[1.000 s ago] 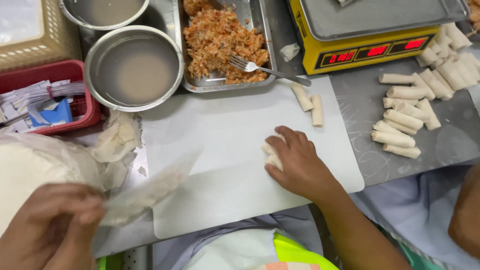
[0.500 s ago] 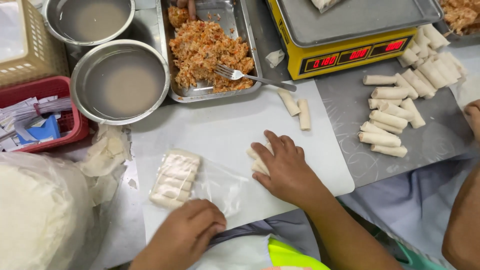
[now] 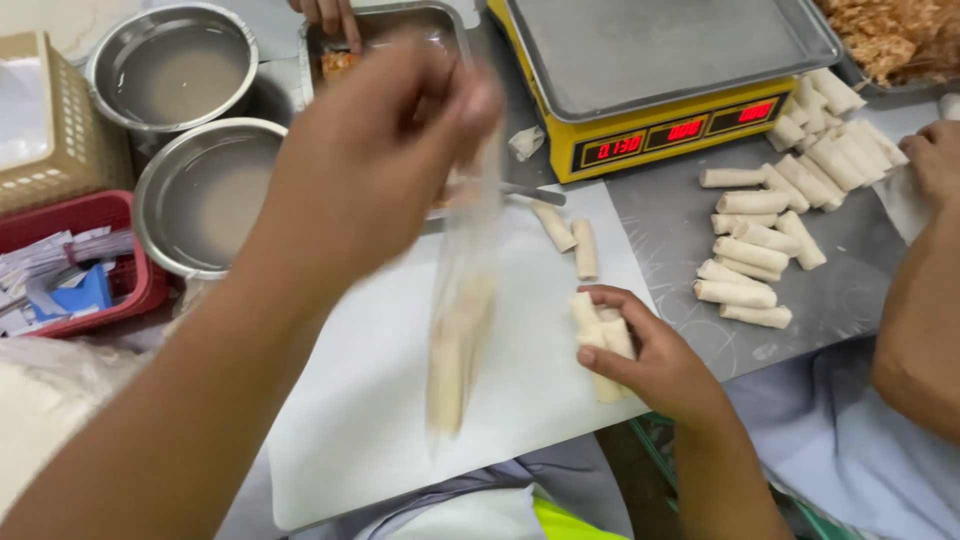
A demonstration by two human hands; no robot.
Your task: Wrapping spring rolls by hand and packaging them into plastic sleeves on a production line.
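My left hand is raised above the table and pinches the top of a clear plastic bag, which hangs down with pale spring rolls in its lower part. The bag is blurred. My right hand rests on the white cutting board and grips a small bunch of rolled spring rolls. Two loose rolls lie on the board just beyond it.
A yellow scale with a steel pan stands at the back. Several finished rolls lie on the grey mat. Two steel bowls, a red basket and a filling tray sit left. Another person's arm reaches in at right.
My left hand has lifted the plastic bag of rolls from the board up into the air. My right hand has gathered rolls into its grip. The view has shifted nearer.
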